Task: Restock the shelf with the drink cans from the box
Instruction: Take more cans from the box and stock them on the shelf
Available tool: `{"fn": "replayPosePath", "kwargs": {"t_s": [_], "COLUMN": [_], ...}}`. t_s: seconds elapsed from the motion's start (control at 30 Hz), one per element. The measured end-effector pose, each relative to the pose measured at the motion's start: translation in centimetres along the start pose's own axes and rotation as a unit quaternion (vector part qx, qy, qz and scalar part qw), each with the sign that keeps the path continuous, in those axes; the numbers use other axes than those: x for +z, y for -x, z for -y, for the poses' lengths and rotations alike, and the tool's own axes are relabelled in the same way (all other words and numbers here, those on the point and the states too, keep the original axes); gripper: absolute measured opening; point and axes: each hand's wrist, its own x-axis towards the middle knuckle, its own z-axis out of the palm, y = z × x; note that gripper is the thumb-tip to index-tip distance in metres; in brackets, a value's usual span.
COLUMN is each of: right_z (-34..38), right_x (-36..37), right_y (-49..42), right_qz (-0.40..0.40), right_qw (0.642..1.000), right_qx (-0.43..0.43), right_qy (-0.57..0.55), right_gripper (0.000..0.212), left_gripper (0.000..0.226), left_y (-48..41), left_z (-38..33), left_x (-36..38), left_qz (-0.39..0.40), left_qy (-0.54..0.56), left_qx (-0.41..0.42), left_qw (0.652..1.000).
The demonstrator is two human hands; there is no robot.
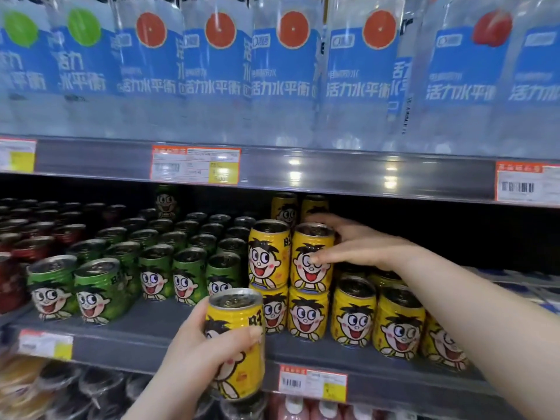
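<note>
My left hand (200, 353) grips a yellow cartoon-face drink can (235, 338) upright in front of the middle shelf (136, 338). My right hand (360, 247) reaches in from the right and holds another yellow can (309, 268), thumb on its front and fingers round its far side. That can stands on top of a lower yellow can (307, 316), in the second tier beside a stacked yellow can (268, 256). More yellow cans (397, 322) stand in a single tier to the right. The box is not in view.
Green cans (100, 292) with the same face fill the shelf's left part, dark red cans (18, 247) further left. Large water bottles (285, 71) crowd the shelf above, with price tags (195, 165) on its rail. Bottles sit on the shelf below.
</note>
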Motion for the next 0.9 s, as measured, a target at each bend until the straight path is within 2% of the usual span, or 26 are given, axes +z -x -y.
{"fn": "replayPosePath", "kwargs": {"t_s": [0.1,0.17,0.37,0.5,0.6,0.73,0.9], "right_z": [-0.1,-0.3,-0.6,-2.0,-3.7,-6.1,-8.5], "right_x": [0.3,0.5,0.3,-1.8,-3.3,-4.7,-5.7], "right_y": [0.0,0.1,1.7,4.6,6.9,9.7,12.5], "right_qz": [-0.006,-0.019,-0.061,-0.192,-0.264,-0.317,-0.327], "right_qw": [1.000,0.999,0.996,0.978,0.957,0.938,0.934], "right_qx": [0.010,0.014,0.030,0.073,0.104,0.126,0.138], "right_qy": [-0.013,-0.024,-0.055,-0.041,-0.054,-0.058,-0.033], "right_gripper": [0.080,0.081,0.095,0.061,0.046,0.039,0.039], "left_gripper": [0.094,0.099,0.081,0.075,0.062,0.054,0.061], "left_y": [-0.4,-0.6,-1.2,-1.2,-1.3,-2.8,-6.3], "left_z": [0.2,0.5,0.8,0.5,-0.5,-2.3,-3.5], "left_x": [-0.1,-0.1,1.2,4.5,8.6,14.4,19.2], "left_qz": [0.031,0.047,0.105,0.159,0.208,0.205,0.157], "left_qy": [0.006,0.009,0.018,0.001,-0.011,-0.031,-0.039], "left_qx": [-0.008,-0.013,-0.024,-0.008,0.015,0.072,0.081], "left_qw": [0.999,0.999,0.994,0.987,0.978,0.976,0.984]}}
